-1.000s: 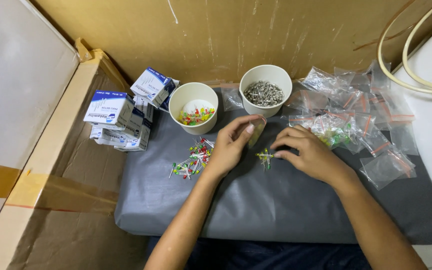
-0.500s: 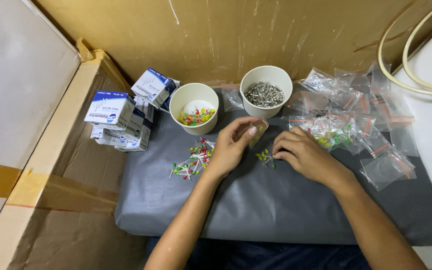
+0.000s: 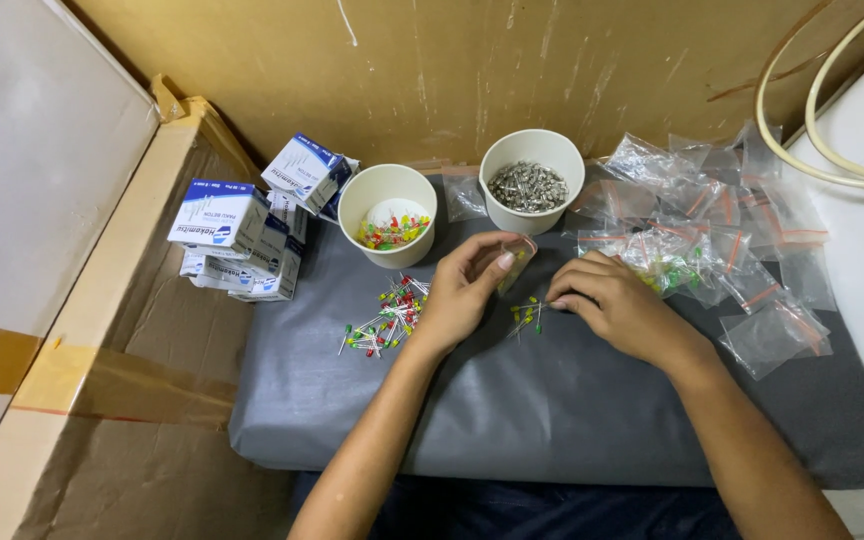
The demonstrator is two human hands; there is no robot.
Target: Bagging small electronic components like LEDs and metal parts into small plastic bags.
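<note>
The left hand (image 3: 464, 292) pinches a small clear plastic bag (image 3: 515, 262) near the middle of the grey padded tabletop (image 3: 572, 400). The right hand (image 3: 617, 305), fingers curled, presses on a little cluster of yellow-green LEDs (image 3: 526, 314) just beside it. Two white paper cups (image 3: 387, 215) stand along the far edge.

We've got open room on the near half of the grey surface (image 3: 572, 420), below our hands. Ahead, two white cups (image 3: 388, 213) block the back edge, boxes (image 3: 252, 225) crowd the left corner, clear bags (image 3: 722, 240) pile up right, and loose LEDs (image 3: 387, 315) litter the left-centre.
</note>
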